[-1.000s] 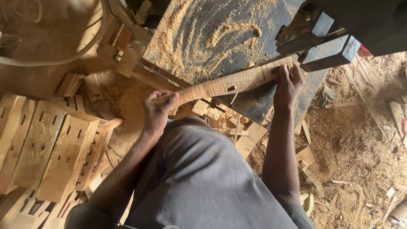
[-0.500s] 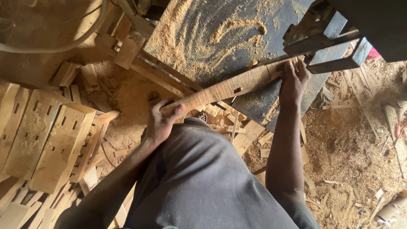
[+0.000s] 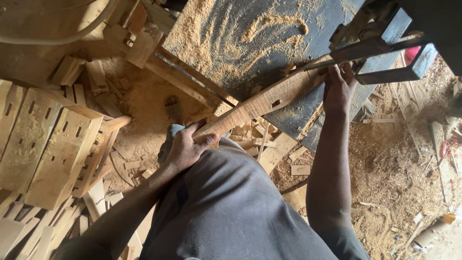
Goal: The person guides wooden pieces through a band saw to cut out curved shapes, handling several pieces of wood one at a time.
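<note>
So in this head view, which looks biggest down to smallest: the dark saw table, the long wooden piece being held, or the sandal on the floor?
1. Saw table, though partly cut off.
2. Long wooden piece.
3. Sandal, smallest, also farthest away.

Both hands are sliding the slotted wooden piece [image 3: 262, 103] further along the bench [image 3: 250, 43], toward the metal guide [image 3: 385, 45].
</note>
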